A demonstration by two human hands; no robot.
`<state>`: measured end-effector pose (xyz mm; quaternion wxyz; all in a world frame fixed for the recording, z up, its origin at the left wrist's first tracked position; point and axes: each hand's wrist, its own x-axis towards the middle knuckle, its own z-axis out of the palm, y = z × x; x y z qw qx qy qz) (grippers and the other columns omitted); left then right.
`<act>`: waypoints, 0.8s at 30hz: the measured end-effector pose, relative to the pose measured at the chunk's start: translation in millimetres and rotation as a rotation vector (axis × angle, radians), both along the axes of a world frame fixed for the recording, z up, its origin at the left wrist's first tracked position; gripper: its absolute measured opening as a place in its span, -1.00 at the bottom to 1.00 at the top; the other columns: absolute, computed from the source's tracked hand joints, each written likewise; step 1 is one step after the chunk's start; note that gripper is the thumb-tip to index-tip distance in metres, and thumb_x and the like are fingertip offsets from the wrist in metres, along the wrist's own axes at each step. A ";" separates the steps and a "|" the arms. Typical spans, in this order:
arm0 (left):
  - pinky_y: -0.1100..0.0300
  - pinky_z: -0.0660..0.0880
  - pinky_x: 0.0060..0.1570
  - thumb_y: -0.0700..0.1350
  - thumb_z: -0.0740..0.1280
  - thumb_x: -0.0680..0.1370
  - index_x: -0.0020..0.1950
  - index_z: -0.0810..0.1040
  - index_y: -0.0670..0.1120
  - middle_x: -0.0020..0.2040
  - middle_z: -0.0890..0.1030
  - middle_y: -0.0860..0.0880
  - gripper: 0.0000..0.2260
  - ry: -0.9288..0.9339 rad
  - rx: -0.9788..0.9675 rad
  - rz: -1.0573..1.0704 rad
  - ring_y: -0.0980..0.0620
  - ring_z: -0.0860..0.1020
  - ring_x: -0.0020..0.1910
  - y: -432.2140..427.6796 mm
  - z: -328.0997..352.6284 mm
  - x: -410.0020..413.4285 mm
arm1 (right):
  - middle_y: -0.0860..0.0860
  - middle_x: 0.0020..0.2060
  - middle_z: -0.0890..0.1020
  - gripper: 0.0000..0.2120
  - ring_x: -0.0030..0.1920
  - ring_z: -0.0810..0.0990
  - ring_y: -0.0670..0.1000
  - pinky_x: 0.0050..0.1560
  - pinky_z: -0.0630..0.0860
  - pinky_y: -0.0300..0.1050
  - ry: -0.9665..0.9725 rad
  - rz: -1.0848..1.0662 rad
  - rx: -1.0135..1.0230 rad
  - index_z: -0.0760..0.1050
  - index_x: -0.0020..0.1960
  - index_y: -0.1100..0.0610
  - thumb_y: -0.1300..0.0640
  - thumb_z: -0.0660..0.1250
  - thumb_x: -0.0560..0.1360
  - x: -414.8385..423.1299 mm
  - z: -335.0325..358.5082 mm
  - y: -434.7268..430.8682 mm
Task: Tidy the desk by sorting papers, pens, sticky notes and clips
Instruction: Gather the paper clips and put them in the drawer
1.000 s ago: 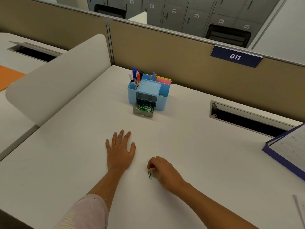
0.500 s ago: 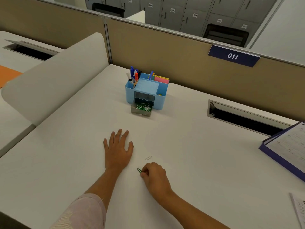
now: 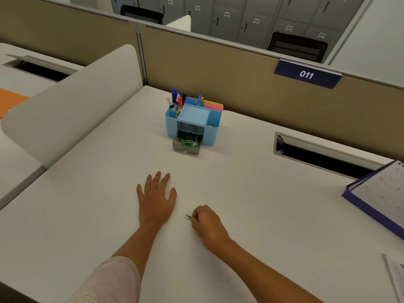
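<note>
Right hand [image 3: 206,224] pinching a couple of paper clips [image 3: 188,216] just off the counter [image 3: 251,215], well short of the open clip drawer [image 3: 186,146], left hand [image 3: 156,199] flat and empty beside it, so easy to fumble one mid-carry with a pinch that skimpy.

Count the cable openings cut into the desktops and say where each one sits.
2. One cable opening is in this desk, right of the blue organizer, under the partition. The other is in the neighbouring desk, far left. More may lie out of frame.
</note>
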<state>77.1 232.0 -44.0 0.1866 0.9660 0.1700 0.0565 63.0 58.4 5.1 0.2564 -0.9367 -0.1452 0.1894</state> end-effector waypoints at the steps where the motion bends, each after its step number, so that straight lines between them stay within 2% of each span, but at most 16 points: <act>1: -0.13 -0.14 0.48 0.20 -0.05 0.55 0.54 0.13 0.14 0.56 0.13 0.03 -0.46 0.000 -0.001 0.001 -0.02 -0.01 0.55 -0.1 0.5 0.0 | 0.03 -0.04 0.47 -0.87 -0.05 0.45 0.01 -0.05 0.38 -0.19 -0.002 -0.007 0.021 0.38 -0.06 0.11 0.19 0.08 0.62 4.4 4.7 -5.1; 5: -0.14 -0.11 0.48 0.20 -0.05 0.55 0.53 0.16 0.13 0.55 0.15 0.03 -0.46 -0.021 0.001 0.000 -0.03 0.02 0.55 -0.2 0.3 -0.2 | 0.01 -0.06 0.47 -0.89 -0.09 0.47 -0.02 -0.10 0.36 -0.22 -0.016 -0.048 0.092 0.40 -0.09 0.10 0.17 0.15 0.60 28.8 21.4 -17.5; 8: -0.13 -0.12 0.48 0.21 -0.07 0.55 0.53 0.15 0.14 0.55 0.15 0.04 -0.46 -0.017 0.008 0.000 -0.02 0.02 0.55 0.0 -0.3 -0.3 | 0.02 -0.11 0.51 -0.90 -0.13 0.48 0.00 -0.11 0.40 -0.14 -0.029 -0.095 0.153 0.45 -0.10 0.13 0.17 0.20 0.58 60.2 34.7 -14.2; 12: -0.12 -0.12 0.49 0.20 -0.05 0.55 0.53 0.15 0.14 0.55 0.14 0.04 -0.47 -0.016 0.007 -0.004 -0.02 0.01 0.55 -0.3 0.5 -1.0 | 0.02 -0.15 0.54 -0.88 -0.18 0.47 -0.01 -0.17 0.42 -0.14 -0.021 -0.138 0.200 0.52 -0.03 0.20 0.19 0.22 0.56 110.6 55.3 1.4; 15: -0.12 -0.11 0.48 0.20 -0.06 0.55 0.53 0.16 0.14 0.55 0.15 0.04 -0.46 -0.020 0.010 -0.005 -0.02 0.02 0.55 0.1 0.5 -0.7 | 0.08 -0.18 0.53 -0.89 -0.19 0.47 0.02 -0.19 0.43 -0.09 -0.018 -0.118 0.188 0.50 -0.08 0.22 0.21 0.23 0.56 146.3 65.7 19.2; 18: -0.12 -0.10 0.48 0.21 -0.06 0.55 0.53 0.16 0.14 0.55 0.16 0.04 -0.46 -0.026 0.007 -0.003 -0.02 0.03 0.55 -0.1 -0.1 -0.7 | 0.14 -0.22 0.48 -0.88 -0.21 0.43 0.04 -0.27 0.36 -0.12 -0.015 -0.083 0.108 0.44 -0.15 0.20 0.25 0.22 0.56 176.5 68.3 37.8; 21: -0.12 -0.10 0.49 0.21 -0.06 0.55 0.52 0.16 0.15 0.55 0.16 0.04 -0.46 -0.029 0.006 -0.003 -0.01 0.03 0.55 0.1 -0.4 -1.0 | 0.15 -0.16 0.52 -0.87 -0.17 0.47 0.08 -0.14 0.44 -0.11 -0.035 -0.058 0.014 0.48 -0.09 0.22 0.24 0.18 0.56 201.5 67.9 48.0; 24: -0.11 -0.11 0.49 0.21 -0.06 0.54 0.52 0.16 0.15 0.55 0.16 0.05 -0.46 -0.032 -0.005 -0.001 -0.01 0.02 0.55 0.0 -0.7 -1.1 | 0.20 -0.08 0.57 -0.75 -0.13 0.48 0.11 -0.04 0.47 -0.05 -0.048 -0.086 0.009 0.54 0.08 0.32 0.24 0.15 0.55 218.3 65.9 53.9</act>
